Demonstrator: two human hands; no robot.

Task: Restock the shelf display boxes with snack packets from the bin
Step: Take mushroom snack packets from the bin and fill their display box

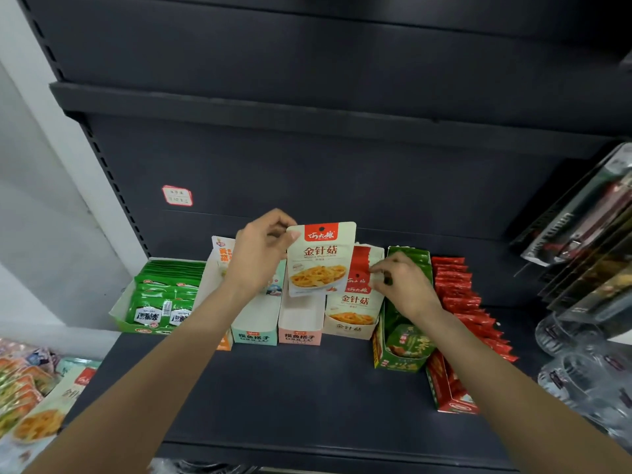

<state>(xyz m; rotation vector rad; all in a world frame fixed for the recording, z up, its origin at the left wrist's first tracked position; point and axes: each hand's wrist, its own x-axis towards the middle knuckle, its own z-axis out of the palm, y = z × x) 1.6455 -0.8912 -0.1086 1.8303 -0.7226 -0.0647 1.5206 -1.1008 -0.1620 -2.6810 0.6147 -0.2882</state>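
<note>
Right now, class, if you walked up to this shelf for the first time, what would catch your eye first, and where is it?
First, the cream-and-red mushroom snack packet held up mid-frame, pinched at its top corner by the left hand. Just right of it, the right hand touches the packets standing in the matching display box. Then the colours: a box of green packets at the far left of the shelf, and a row of red packets at the right.

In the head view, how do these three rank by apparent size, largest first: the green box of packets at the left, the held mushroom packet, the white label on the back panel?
1. Green box
2. Held mushroom packet, raised nearer the camera, so unsure
3. White label, clearly smallest
</note>
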